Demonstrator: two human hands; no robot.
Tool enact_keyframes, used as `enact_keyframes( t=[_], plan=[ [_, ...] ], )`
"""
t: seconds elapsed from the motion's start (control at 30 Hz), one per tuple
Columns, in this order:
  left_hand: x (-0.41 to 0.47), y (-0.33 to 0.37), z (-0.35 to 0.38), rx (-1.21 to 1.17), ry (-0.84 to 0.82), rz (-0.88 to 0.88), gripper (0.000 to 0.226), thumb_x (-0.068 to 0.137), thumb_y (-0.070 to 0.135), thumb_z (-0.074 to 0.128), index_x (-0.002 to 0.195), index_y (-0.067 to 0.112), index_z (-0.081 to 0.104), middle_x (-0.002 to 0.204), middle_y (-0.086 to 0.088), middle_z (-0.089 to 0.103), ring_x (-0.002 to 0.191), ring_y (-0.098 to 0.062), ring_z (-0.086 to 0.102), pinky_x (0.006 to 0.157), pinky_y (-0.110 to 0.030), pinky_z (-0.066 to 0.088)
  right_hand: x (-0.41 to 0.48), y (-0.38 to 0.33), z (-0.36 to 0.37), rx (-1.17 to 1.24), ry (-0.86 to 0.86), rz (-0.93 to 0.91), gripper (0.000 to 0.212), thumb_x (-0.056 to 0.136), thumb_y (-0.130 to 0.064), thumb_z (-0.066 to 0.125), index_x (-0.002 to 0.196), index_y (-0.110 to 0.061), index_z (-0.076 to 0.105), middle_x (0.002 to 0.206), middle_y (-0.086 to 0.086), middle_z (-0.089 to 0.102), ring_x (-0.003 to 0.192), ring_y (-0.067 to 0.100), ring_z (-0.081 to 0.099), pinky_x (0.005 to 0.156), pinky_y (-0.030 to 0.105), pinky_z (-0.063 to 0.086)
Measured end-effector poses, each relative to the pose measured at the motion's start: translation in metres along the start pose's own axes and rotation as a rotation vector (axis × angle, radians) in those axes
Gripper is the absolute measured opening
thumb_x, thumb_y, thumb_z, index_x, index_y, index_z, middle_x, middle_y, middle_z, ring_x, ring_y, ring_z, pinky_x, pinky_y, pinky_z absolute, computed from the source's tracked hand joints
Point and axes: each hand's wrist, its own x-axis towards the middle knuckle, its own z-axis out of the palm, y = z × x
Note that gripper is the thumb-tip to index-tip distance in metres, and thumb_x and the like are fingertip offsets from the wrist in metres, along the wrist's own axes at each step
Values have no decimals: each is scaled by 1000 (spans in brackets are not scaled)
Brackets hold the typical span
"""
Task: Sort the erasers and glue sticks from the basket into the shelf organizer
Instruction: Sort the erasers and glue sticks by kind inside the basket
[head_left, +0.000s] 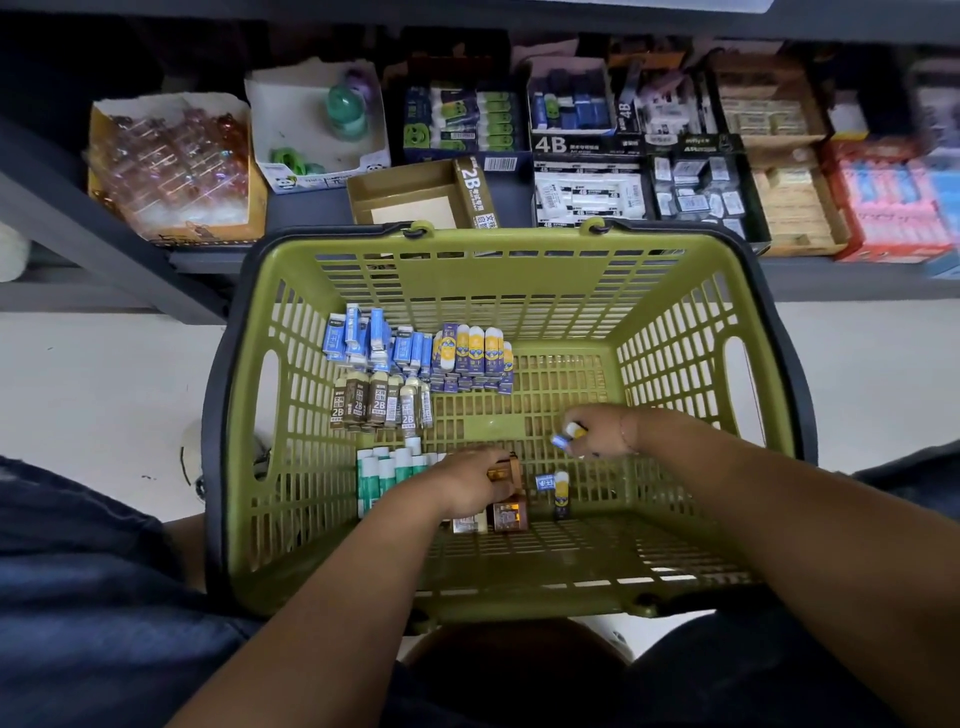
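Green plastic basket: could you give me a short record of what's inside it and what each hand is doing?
container: green slotted plastic basket
far rows: blue-wrapped erasers, yellow-and-purple erasers
middle row: brown 2B erasers
near row: green-and-white glue sticks
left hand: grips loose brown packs
right hand: pinches a small blue-and-yellow eraser
shelf behind: open olive 2B cardboard box

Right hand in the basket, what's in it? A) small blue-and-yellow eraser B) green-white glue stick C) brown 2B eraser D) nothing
A: the right hand pinches a small blue-and-yellow eraser inside the basket, while the left hand grips brown erasers.
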Motion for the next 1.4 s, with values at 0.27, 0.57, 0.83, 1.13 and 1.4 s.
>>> enact_keyframes(
  t=[0.27,0.57,0.83,1.13,1.4],
  plan=[
    [-6,6,-2,7,19,39,51,99,34,50,148,26,34,150,-5,36,127,-24,43,100,-31,38,9,-16,44,-29,-33,16,37,80,-26,74,112,-21,56,109,6,61,80,19,61,65,27,47],
    [-14,12,-7,-10,-2,56,39,101,28,48,137,16,46,138,-8,48,119,-25,49,96,-34,40,12,-26,63,-268,121,4,47,70,-46,76,106,-21,58,100,2,64,90,21,59,74,29,49],
    [-14,9,-6,-50,-16,51,36,100,27,49,134,15,49,131,-8,54,112,-25,52,95,-37,42,3,-33,62,-439,278,11,32,81,-44,61,105,-24,53,90,-2,57,80,18,54,67,28,47],
    [-12,6,-6,-83,-20,41,46,100,33,48,144,22,40,145,-5,43,122,-24,48,98,-33,41,9,-14,46,-5,255,63,28,77,-31,72,96,-16,57,82,-2,59,75,15,57,56,24,42],
    [-8,23,-22,-919,345,78,59,92,55,48,145,29,38,142,12,43,130,-14,40,112,-43,30,-19,-55,-16,602,381,-144,17,75,-16,78,82,-13,63,64,0,65,52,10,60,55,25,53]
  ],
)
